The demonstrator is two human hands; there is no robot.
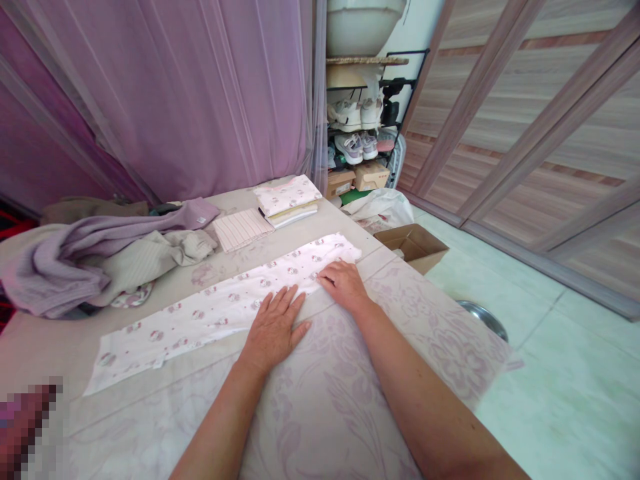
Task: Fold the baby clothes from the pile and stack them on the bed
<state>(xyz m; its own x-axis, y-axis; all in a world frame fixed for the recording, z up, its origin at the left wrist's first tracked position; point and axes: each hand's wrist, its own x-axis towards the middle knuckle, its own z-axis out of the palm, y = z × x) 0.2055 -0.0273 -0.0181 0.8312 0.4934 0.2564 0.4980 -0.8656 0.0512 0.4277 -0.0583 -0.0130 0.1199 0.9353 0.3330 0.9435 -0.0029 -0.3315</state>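
Note:
A pale pink garment (200, 311) with small printed figures lies folded into a long strip across the bed, slanting up to the right. A small white tag sticks out at its near edge. My left hand (277, 325) rests flat on the strip's near edge, fingers spread. Further right, my right hand (345, 283) has its fingers curled and pressed together on the cloth close to its right end. Behind the strip sit a folded striped cloth (243, 230) and a small stack of folded clothes (289, 199), topped by one in the same print.
A heap of loose clothes (95, 257) lies on the left of the bed (320, 400). Purple curtains (200, 93) hang behind. Right of the bed are a shoe rack (367, 83), a cardboard box (413, 245), a metal bowl (483, 319) and a wooden wardrobe (540, 120).

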